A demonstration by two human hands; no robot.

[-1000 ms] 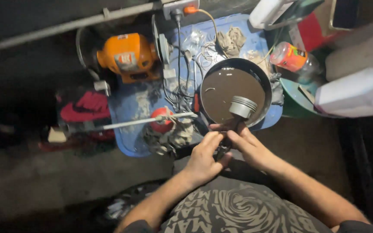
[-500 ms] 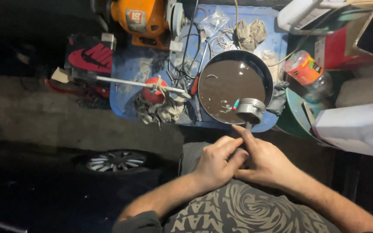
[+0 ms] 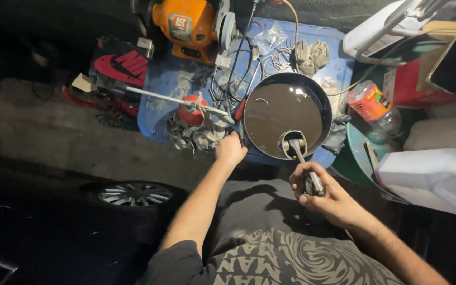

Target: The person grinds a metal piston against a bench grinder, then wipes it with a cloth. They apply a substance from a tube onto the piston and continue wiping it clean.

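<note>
Cluttered blue tray (image 3: 170, 87) holds a round black pan (image 3: 286, 113) of brown liquid. Right hand (image 3: 325, 195) grips a metal tool (image 3: 304, 163), slanting away into the pan. Left hand (image 3: 231, 149) curls beside the pan's rim.

The scene is dim, lit from above so that the middle is bright and the edges fall into near darkness. The floor is bare grey concrete (image 3: 64, 137), rough and stained. On it lies a flat blue plastic board (image 3: 170, 84) that serves as the table, scuffed and dusty. At its far edge stands an orange bench grinder (image 3: 186, 24), and a red-and-black cardboard shoebox (image 3: 120, 63) lies just beside the board's left side. At the lower left a silver spoked car wheel (image 3: 135, 193) shows in deep shadow. On the right stand white plastic canisters (image 3: 434, 177) and a red box (image 3: 412, 87).
</note>
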